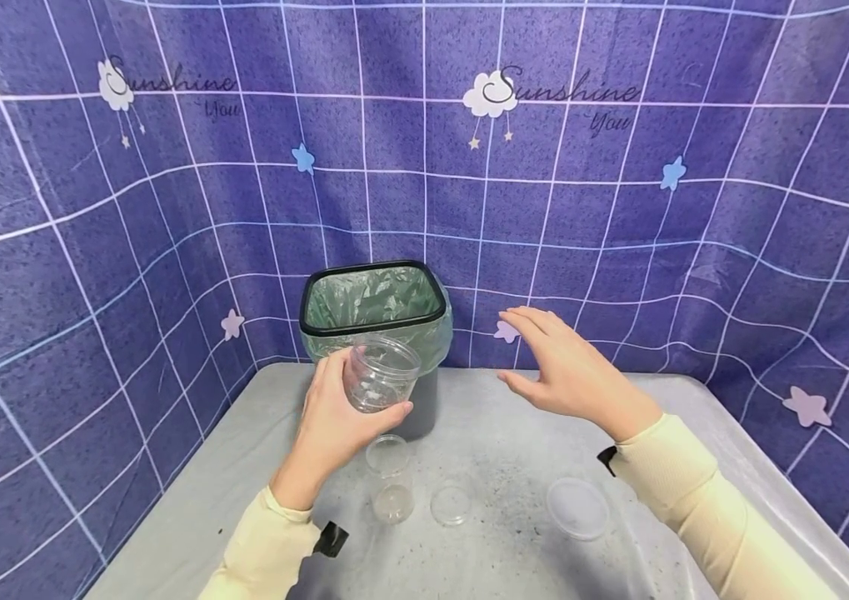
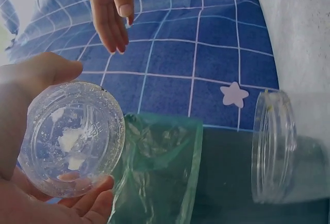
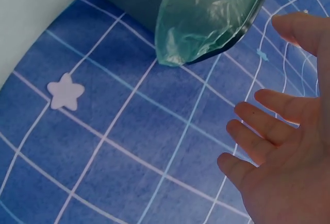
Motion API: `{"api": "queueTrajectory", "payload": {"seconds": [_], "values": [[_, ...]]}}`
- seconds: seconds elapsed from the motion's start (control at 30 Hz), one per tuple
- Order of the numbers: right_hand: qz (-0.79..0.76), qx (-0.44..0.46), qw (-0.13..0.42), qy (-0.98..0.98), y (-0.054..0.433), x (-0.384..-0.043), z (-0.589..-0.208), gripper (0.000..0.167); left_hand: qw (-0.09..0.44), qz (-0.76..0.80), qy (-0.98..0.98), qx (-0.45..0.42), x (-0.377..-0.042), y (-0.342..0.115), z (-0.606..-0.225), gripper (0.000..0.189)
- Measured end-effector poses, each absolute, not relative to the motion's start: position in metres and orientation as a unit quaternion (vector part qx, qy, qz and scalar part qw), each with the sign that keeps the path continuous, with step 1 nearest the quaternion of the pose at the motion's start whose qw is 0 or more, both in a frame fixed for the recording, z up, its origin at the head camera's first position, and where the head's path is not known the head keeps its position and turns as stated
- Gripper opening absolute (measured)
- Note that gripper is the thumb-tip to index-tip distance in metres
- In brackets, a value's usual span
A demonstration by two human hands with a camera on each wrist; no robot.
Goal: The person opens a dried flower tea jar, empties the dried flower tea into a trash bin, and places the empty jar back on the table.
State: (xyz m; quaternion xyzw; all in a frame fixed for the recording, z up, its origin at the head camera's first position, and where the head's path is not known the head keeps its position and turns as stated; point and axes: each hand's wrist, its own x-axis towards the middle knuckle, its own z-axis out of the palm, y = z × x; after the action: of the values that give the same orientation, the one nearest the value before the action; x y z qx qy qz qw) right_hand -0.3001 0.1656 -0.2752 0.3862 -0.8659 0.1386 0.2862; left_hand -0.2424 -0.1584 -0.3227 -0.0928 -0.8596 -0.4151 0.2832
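Observation:
My left hand (image 1: 334,421) grips a clear plastic jar (image 1: 382,371) by its side, raised in front of the bin. In the left wrist view the round base of this jar (image 2: 72,139) faces the camera, with small whitish bits on it. Held in the air to the right of the bin, my right hand (image 1: 570,367) has its fingers extended and touches nothing. A second clear jar (image 1: 392,500) stands on the table below the held one. Beside it lies a clear round disc (image 1: 451,505), perhaps a lid. Farther right is a translucent whitish lid (image 1: 577,508).
A bin (image 1: 373,329) with a black rim and green liner bag stands at the table's back edge, left of centre. The grey-white table (image 1: 484,558) is bordered by a purple-blue gridded curtain (image 1: 424,200) at the back and sides.

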Motion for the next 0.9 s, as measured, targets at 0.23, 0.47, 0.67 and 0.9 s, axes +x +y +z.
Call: {"api": "queueTrajectory", "payload": {"seconds": [0.23, 0.47, 0.67, 0.9], "values": [[0.137, 0.346, 0.270, -0.888, 0.189, -0.295, -0.287, 0.076, 0.269, -0.429, -0.857, -0.094, -0.244, -0.147, -0.327, 0.102], [0.137, 0.328, 0.271, -0.894, 0.204, -0.290, -0.291, 0.076, 0.256, -0.445, -0.851, -0.111, -0.247, -0.129, -0.332, 0.098], [0.145, 0.313, 0.257, -0.903, 0.215, -0.290, -0.297, 0.075, 0.235, -0.449, -0.851, -0.140, -0.248, -0.114, -0.341, 0.095], [0.150, 0.304, 0.256, -0.905, 0.228, -0.288, -0.305, 0.073, 0.204, -0.445, -0.860, -0.143, -0.247, -0.095, -0.355, 0.094]]}}
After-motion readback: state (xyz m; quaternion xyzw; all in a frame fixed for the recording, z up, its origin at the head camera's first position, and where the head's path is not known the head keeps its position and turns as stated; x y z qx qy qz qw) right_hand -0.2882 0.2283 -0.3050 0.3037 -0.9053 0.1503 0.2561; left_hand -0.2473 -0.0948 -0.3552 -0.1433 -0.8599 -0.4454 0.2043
